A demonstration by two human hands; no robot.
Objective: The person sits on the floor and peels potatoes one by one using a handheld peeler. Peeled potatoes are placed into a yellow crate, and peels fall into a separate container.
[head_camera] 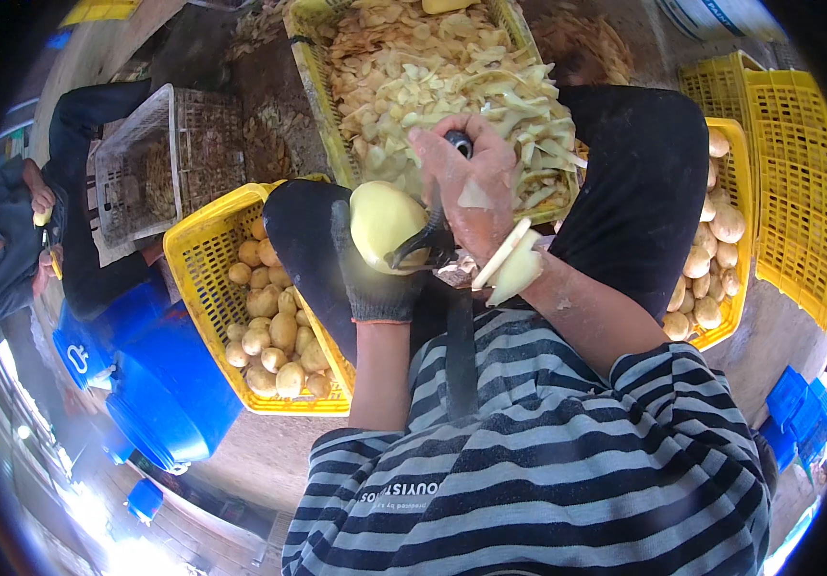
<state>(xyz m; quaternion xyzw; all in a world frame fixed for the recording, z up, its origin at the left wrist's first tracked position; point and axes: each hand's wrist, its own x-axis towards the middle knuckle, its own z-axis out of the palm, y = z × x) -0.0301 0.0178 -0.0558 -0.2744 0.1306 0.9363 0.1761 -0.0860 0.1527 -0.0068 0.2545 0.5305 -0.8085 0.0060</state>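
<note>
My left hand (377,291), in a dark knit glove with an orange cuff edge, holds a large peeled potato (387,223). Bare and wet, my right hand (471,183) is closed around the dark handle of a peeler (421,241), whose curved head lies against the potato's right side. Bits of peel cling to the hand, and a pale strip of peel (518,266) hangs at the wrist. Beyond both hands, a yellow crate (323,115) is heaped with potato peels (449,93). Part of the peeler's blade is hidden.
Yellow crates of unpeeled potatoes stand to the left (222,209) and right (741,281). Stacked yellow crates (795,187) are at far right. A pale crate (172,165) and blue barrels (168,389) are left, near another person (3,216) holding a potato. Peels litter the floor.
</note>
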